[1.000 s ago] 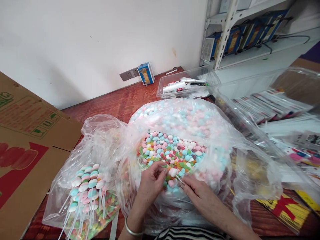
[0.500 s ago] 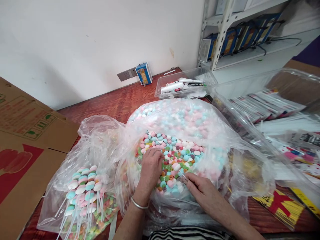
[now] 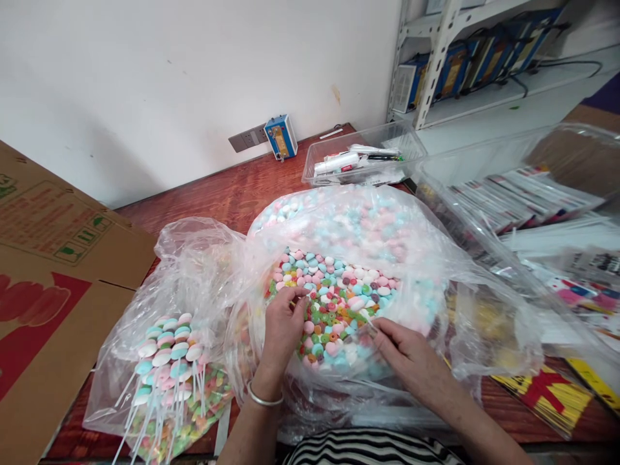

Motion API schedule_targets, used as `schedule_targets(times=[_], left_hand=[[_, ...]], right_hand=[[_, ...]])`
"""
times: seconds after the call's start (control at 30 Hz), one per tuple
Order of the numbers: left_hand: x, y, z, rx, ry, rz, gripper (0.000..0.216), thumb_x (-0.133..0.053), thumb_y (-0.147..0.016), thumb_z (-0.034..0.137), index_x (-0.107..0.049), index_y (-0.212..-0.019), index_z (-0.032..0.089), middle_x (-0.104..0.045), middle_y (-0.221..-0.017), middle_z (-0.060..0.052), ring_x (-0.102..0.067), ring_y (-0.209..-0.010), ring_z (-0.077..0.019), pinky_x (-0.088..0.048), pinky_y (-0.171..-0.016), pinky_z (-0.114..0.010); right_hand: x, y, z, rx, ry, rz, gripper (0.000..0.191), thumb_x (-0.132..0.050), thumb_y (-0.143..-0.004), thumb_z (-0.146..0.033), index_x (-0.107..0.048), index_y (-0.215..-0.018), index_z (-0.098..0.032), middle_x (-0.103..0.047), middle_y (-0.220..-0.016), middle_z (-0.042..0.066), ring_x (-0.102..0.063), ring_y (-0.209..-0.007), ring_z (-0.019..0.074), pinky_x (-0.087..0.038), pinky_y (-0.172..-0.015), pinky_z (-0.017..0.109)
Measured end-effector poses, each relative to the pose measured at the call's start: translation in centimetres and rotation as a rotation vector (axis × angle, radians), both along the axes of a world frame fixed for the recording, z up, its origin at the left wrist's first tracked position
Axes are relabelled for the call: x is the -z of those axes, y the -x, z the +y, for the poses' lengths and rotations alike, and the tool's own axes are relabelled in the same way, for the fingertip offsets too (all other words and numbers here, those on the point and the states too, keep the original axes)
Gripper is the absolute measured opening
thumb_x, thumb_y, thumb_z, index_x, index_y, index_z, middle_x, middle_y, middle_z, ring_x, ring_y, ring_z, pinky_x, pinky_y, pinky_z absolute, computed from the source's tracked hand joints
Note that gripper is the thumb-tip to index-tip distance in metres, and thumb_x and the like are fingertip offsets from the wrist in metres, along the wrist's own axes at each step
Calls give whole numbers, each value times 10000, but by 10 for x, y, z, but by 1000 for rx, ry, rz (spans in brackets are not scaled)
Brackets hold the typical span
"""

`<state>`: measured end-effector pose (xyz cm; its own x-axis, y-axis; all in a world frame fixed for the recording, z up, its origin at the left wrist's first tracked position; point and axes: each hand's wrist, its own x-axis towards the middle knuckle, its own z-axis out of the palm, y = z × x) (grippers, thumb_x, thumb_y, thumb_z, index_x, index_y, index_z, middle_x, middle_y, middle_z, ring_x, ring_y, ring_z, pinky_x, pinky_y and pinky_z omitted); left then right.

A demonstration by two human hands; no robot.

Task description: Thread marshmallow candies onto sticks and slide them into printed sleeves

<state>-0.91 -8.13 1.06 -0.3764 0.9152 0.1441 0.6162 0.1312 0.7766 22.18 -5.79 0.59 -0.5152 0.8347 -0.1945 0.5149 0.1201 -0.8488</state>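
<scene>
My right hand (image 3: 405, 354) pinches a thin white stick (image 3: 370, 321) low over the open clear bag (image 3: 426, 248). Candies seem to be at the stick's far end, but they blend with the heap behind. My left hand (image 3: 283, 328) is at the left side of the bag's opening, thumb and forefinger together above the candies; what they pinch is too small to make out. Inside lie pastel pink, blue and white candies (image 3: 317, 261) mixed with small green, orange and red gummy rings (image 3: 334, 318). To the left, a bundle of candy sticks (image 3: 169, 361) rests on clear plastic.
A cardboard box (image 3: 58, 271) stands at the left. Behind the bag sits a clear tray (image 3: 416, 152) of pens, and a larger clear bin (image 3: 484, 258) with packets is to the right. A blue device (image 3: 281, 137) leans by the wall socket. Yellow-red packaging (image 3: 547, 397) lies front right.
My left hand has drawn slightly left and its thumb and forefinger now pinch together. The right hand has shifted a little right with the stick. The view has moved slightly.
</scene>
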Motion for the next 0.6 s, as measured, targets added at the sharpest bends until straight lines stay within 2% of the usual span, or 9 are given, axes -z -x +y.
schedule_targets(times=[0.17,0.23,0.3,0.37,0.47,0.53,0.6], left_hand=[[5,-13,4,269,1,337,131,-620,-828,128,-698,-879,220,-690,-921,-46,-586,-930,-217,-458,-837,-360],[10,-21,6,301,15,414,106,-629,-828,142,-700,-849,219,-688,-895,-50,-576,-901,-229,-449,-825,-382],[14,-26,8,275,16,406,114,-602,-850,153,-697,-834,214,-688,-865,-51,-576,-879,-230,-440,-831,-398],[15,-29,8,200,12,267,135,-567,-874,170,-695,-861,209,-694,-867,-51,-593,-878,-222,-444,-838,-391],[12,-29,8,99,78,-149,138,-560,-881,247,-684,-913,195,-699,-839,-44,-628,-811,-191,-481,-757,-328],[10,-30,8,84,134,-416,157,-601,-853,309,-676,-905,181,-689,-783,-31,-626,-737,-167,-484,-682,-280],[8,-31,8,96,153,-579,186,-649,-815,340,-674,-887,171,-681,-761,-21,-613,-701,-145,-474,-649,-247]], right_hand=[[-2,-8,5,6,13,-37,299,-348,-939,-359,-519,-741,-213,-529,-657,-24,-515,-643,163,-356,-590,256],[-4,-7,3,-25,24,-47,308,-355,-948,-360,-534,-746,-210,-554,-670,-18,-530,-655,166,-361,-597,257],[-6,-5,-1,-59,33,-55,310,-369,-954,-353,-552,-750,-207,-586,-692,-9,-550,-676,171,-369,-607,258],[-7,-3,-5,-84,42,-38,315,-375,-964,-347,-574,-766,-205,-618,-723,-4,-566,-698,173,-380,-617,255],[-7,-1,-8,-102,56,9,317,-377,-977,-344,-600,-797,-207,-644,-749,-6,-574,-709,168,-396,-626,247],[-7,-1,-9,-101,51,30,304,-391,-973,-332,-608,-801,-206,-649,-752,-7,-571,-707,163,-403,-631,241],[-8,0,-9,-92,39,46,290,-406,-965,-317,-611,-792,-206,-651,-753,-8,-567,-701,158,-407,-635,237]])
